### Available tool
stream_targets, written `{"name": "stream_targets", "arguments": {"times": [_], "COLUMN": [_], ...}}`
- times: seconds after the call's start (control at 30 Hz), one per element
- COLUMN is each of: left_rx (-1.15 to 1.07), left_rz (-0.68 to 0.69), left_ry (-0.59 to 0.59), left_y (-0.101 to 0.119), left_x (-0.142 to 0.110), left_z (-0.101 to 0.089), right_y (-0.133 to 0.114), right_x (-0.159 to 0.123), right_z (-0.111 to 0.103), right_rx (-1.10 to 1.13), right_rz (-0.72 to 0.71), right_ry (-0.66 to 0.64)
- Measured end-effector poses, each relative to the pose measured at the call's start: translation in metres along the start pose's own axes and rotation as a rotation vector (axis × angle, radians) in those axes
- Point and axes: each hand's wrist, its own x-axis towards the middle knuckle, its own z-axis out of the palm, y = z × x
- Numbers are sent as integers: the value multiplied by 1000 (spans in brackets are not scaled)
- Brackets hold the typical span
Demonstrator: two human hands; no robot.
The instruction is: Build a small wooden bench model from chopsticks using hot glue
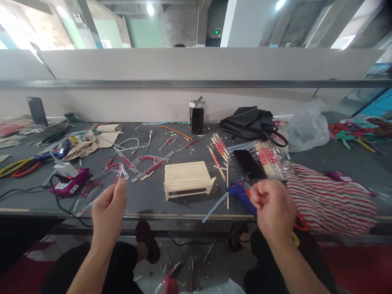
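Note:
A small bench-like frame of pale wooden sticks (186, 175) stands on the dark table between my hands. My left hand (108, 210) is raised over the front edge, fingers pinched together. A crumpled clear wrapper (122, 172) shows right at its fingertips; I cannot tell whether it is held or lies behind. My right hand (274, 210) is curled closed above the front edge, and whatever its fingers may hold is hidden. Just beside it lies a blue glue gun (240, 192), partly covered by the hand, with a translucent glue stick (214, 208) near it.
Red-banded stick bundles (219, 147) and a dark phone (249, 163) lie right of the frame. Behind are an upright phone (197, 121) and a black bag (251, 122). Striped cloth (330, 200) covers the right front; a purple box (70, 183) with cords sits left.

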Motion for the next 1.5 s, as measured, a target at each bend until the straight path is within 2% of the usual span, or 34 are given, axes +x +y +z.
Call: {"name": "stream_targets", "arguments": {"times": [0.07,0.13,0.17,0.23,0.3,0.33,0.37,0.43,0.53,0.6,0.67,0.8,0.93,1.03,1.17,1.33,1.5], "left_rx": [-86,-99,-105,-142,-179,-192,-205,-266,-472,-603,-641,-634,-630,-644,-689,-700,-744], "left_rz": [-72,-135,-155,-149,-99,-76,-65,-103,-288,-407,-477,-548,-633,-661,-719,-805,-825], "left_ry": [7,-62,-106,-202,-286,-311,-324,-303,-301,-392,-519,-722,-724,-709,-733,-691,-673], "left_y": [-2,-6,-7,-9,-7,-6,-4,0,7,12,16,19,19,21,22,24,24], "left_x": [-19,-34,-40,-48,-51,-51,-49,-41,-16,5,23,41,38,36,37,34,32], "left_z": [-1,4,7,16,24,27,30,35,43,50,58,73,79,80,84,86,81], "right_y": [-6,-6,-5,-1,-1,-3,-5,-9,-12,-10,-7,2,14,21,26,27,18], "right_x": [-11,-29,-38,-56,-66,-68,-66,-55,-24,1,24,55,57,51,46,45,42], "right_z": [-6,-12,-13,-15,-16,-16,-16,-16,-15,-9,1,28,44,46,43,40,32], "right_rx": [162,153,83,-125,-336,-412,-464,-511,-561,-585,-570,-511,-470,-451,-347,-241,-105], "right_rz": [82,151,172,175,91,40,-10,-78,-116,-117,-95,21,106,148,296,417,394], "right_ry": [19,-80,-202,-615,-938,-1033,-1063,-1009,-792,-676,-605,-560,-598,-647,-686,-656,-529]}}
